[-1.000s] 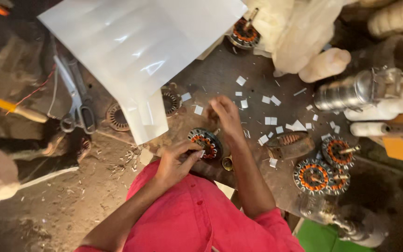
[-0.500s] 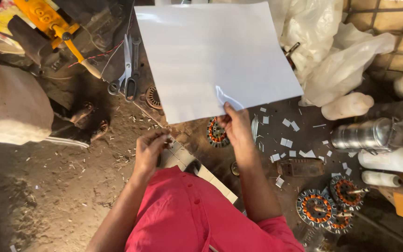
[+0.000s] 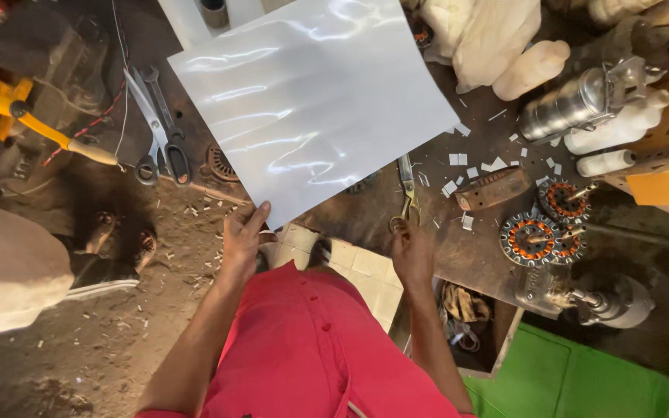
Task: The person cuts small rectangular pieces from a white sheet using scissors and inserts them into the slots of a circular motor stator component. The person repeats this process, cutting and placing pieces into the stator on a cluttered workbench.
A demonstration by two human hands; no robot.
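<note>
Pinching white sheet [image 3: 311, 101] by its near corner with left hand [image 3: 243, 236], sheet held over bench [image 3: 365, 217], right hand [image 3: 412, 249] closed on scissors [image 3: 406, 186] lying beside sheet's edge, paper scraps [image 3: 474, 164] and wound stators [image 3: 545, 232] right

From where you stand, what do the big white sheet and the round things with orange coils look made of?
The large glossy white sheet, pinched at its corner by the left hand, looks like thin plastic film or coated paper: it ripples and reflects light. The round motor stators look like steel rings wound with copper wire, judging by the orange coils.
</note>
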